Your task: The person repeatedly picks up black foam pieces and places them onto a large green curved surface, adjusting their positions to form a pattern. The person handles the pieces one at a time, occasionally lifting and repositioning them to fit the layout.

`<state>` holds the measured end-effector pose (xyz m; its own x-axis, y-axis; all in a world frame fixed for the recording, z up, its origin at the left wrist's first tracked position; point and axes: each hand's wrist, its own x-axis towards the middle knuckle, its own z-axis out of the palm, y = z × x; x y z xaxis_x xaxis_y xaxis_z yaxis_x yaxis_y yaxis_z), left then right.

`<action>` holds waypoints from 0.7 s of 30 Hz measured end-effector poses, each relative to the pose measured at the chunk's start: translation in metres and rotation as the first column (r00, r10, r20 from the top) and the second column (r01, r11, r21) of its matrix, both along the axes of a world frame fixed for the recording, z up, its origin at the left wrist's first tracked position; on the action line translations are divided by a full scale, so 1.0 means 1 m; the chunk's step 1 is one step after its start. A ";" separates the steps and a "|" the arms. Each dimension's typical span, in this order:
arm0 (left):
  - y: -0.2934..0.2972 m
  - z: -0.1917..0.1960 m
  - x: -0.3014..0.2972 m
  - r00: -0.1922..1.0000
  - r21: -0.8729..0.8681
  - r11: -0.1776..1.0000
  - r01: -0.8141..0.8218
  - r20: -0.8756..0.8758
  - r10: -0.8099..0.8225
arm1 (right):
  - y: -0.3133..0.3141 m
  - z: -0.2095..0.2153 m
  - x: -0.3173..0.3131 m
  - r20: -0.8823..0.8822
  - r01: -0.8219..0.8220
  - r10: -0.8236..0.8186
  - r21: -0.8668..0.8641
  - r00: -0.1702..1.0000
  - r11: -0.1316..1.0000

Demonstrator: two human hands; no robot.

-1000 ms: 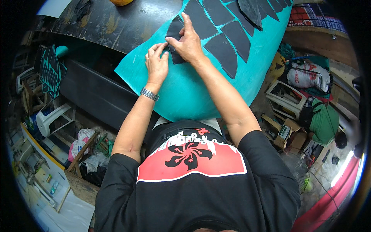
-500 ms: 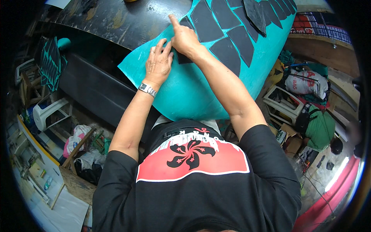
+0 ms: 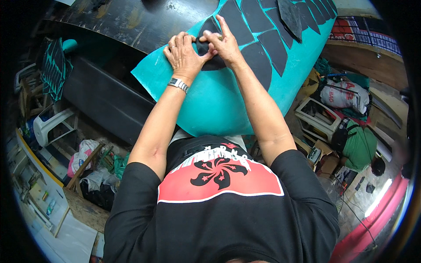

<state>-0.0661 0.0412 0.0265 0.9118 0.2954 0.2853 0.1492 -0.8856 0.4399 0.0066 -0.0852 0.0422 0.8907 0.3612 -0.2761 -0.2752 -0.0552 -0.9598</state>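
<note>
On the teal sheet (image 3: 219,109), at its upper left part, both hands meet over one black leaf-shaped piece (image 3: 209,48). The left hand (image 3: 182,57) presses flat on the piece's left edge; the right hand (image 3: 223,44) pinches its top between thumb and forefinger, though how firmly is hard to tell. Right of the sheet, a white sack with red lettering (image 3: 346,94) rests beside a white plastic stool (image 3: 318,118). Left of the sheet hangs a teal-and-black striped panel (image 3: 55,70). Since half a second ago, the hands have drawn closer together on the piece.
</note>
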 end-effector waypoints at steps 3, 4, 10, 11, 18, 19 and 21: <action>-0.005 -0.010 0.003 0.997 -0.015 0.997 -0.074 -0.007 0.074 | -0.001 -0.001 0.010 0.373 0.190 -0.106 -0.195 0.922 0.962; -0.005 -0.012 0.003 0.995 -0.010 0.995 -0.099 0.003 0.099 | 0.000 -0.003 0.013 0.505 0.276 -0.125 -0.236 0.854 0.932; 0.000 -0.022 0.013 0.983 -0.027 0.983 -0.183 0.020 0.183 | 0.012 -0.023 0.040 0.847 0.558 0.216 -0.491 0.486 0.669; 0.001 -0.023 0.013 0.985 -0.030 0.985 -0.169 0.023 0.170 | 0.015 -0.026 0.044 0.810 0.553 0.290 -0.567 0.510 0.611; 0.018 -0.013 -0.003 0.999 -0.135 0.990 0.046 0.020 -0.044 | 0.028 -0.029 0.047 0.623 0.462 0.532 -0.782 0.574 0.418; 0.019 -0.011 -0.006 0.997 -0.151 0.985 0.080 0.031 -0.076 | 0.031 -0.027 0.047 0.608 0.459 0.541 -0.794 0.581 0.399; 0.019 -0.009 -0.006 0.996 -0.195 0.978 0.077 0.066 -0.066 | 0.045 -0.026 0.049 0.569 0.383 0.571 -0.822 0.592 0.422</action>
